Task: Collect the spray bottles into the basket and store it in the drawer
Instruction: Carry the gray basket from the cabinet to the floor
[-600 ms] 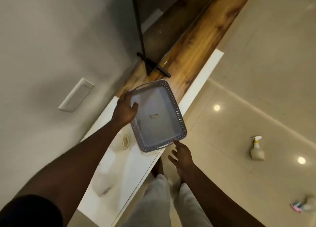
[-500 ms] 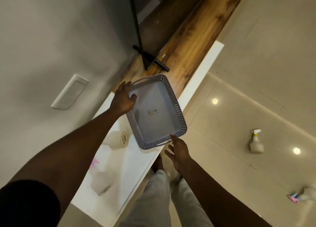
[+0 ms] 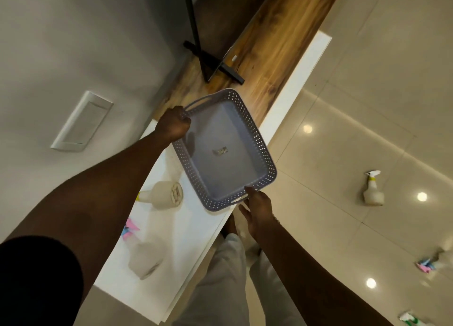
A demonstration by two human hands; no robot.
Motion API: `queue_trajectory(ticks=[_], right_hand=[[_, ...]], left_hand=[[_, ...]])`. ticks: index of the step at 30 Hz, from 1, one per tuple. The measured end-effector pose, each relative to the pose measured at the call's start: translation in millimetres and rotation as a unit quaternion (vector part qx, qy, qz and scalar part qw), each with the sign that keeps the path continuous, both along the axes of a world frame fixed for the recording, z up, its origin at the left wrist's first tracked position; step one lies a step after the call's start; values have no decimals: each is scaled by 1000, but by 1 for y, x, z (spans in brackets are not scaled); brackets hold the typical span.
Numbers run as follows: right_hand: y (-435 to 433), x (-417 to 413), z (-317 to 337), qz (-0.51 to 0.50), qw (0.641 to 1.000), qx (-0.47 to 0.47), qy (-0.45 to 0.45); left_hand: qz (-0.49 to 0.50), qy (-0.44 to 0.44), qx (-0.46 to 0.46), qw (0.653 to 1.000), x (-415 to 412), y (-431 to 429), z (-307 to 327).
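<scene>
Over the white worktop (image 3: 186, 230) we held the empty basket (image 3: 224, 151), our left hand (image 3: 172, 125) closed round its far handle, our right hand (image 3: 258, 211) loosely open with fingertips just touching the near handle. We judged it best to close that right grip fully and keep the basket level before loading. Two spray bottles (image 3: 163, 194) (image 3: 144, 257) lay on the worktop, others (image 3: 372, 190) (image 3: 431, 264) on the glossy tiled floor (image 3: 343, 129). No drawer showed.
</scene>
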State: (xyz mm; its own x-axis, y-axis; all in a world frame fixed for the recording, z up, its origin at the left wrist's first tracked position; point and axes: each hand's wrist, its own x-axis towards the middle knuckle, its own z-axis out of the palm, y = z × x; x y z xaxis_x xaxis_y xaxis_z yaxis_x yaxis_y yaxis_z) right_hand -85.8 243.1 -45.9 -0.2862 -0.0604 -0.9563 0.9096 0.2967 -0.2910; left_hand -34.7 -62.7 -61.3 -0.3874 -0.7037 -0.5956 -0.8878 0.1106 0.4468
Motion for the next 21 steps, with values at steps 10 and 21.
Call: queue_trajectory(ticks=[10, 21], right_hand=[[27, -54, -11, 122, 976, 94, 156], [125, -105, 11, 144, 954, 125, 230]], left_hand=[[101, 30, 31, 994, 47, 52, 11], [102, 66, 73, 990, 39, 168, 36]])
